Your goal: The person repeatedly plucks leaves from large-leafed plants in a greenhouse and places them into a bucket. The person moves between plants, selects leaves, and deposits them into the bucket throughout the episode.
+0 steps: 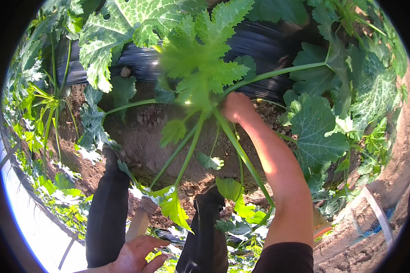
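A large squash-type plant [205, 58] with jagged green leaves rises before me, its long leaf stalks [237, 145] spreading from the centre. My right hand [237, 106] reaches in at the plant's middle, beside a thick stalk [276, 72]. The fingers are bent away under the foliage, so what they touch or hold is hidden. At the bottom, in front of my dark-trousered legs [107, 211], my left hand [138, 254] hangs with thumb and forefinger apart and nothing between them.
Black plastic mulch film [259, 51] crosses the far side of the brown soil [133, 136]. More squash-type plants crowd the left [51, 102] and right [317, 131]. A pale strap-like strip [379, 215] and blue netting [377, 227] lie at lower right. Bright white sheeting [20, 232] edges the lower left.
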`<control>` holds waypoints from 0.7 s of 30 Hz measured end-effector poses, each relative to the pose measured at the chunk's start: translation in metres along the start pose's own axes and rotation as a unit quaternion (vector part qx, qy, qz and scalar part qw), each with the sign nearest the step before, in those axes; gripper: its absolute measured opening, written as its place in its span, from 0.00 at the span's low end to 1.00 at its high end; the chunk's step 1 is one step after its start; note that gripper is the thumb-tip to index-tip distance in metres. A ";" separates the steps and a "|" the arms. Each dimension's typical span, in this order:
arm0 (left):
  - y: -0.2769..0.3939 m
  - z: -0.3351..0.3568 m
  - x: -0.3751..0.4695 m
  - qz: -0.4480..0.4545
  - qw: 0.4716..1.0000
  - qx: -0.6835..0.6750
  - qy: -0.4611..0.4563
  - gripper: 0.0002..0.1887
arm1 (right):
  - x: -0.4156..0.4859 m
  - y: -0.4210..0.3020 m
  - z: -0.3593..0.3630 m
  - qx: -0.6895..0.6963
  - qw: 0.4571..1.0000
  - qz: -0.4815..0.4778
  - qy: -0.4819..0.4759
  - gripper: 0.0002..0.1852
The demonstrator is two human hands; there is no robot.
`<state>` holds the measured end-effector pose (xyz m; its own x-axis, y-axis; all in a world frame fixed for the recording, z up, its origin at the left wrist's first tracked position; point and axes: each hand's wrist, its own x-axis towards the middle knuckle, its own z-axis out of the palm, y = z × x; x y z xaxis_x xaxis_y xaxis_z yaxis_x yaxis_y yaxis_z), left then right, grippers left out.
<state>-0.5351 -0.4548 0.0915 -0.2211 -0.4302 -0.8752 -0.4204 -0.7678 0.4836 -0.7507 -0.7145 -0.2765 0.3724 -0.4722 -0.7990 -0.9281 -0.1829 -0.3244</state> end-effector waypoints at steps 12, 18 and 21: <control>0.003 0.009 0.020 0.053 0.994 0.085 0.037 0.17 | -0.015 0.017 0.003 -0.030 0.991 -0.128 0.024 0.13; 0.004 0.010 0.025 0.049 0.995 0.080 0.036 0.17 | -0.010 0.007 0.010 -0.131 0.982 -0.125 0.051 0.10; 0.006 0.011 0.027 0.040 0.995 0.084 0.033 0.17 | -0.006 0.006 0.007 -0.131 0.979 -0.153 0.041 0.12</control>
<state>-0.5535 -0.4655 0.0706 -0.2049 -0.5215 -0.8283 -0.5462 -0.6413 0.5389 -0.7583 -0.7062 -0.2771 0.6406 -0.4263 -0.6387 -0.7477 -0.5357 -0.3924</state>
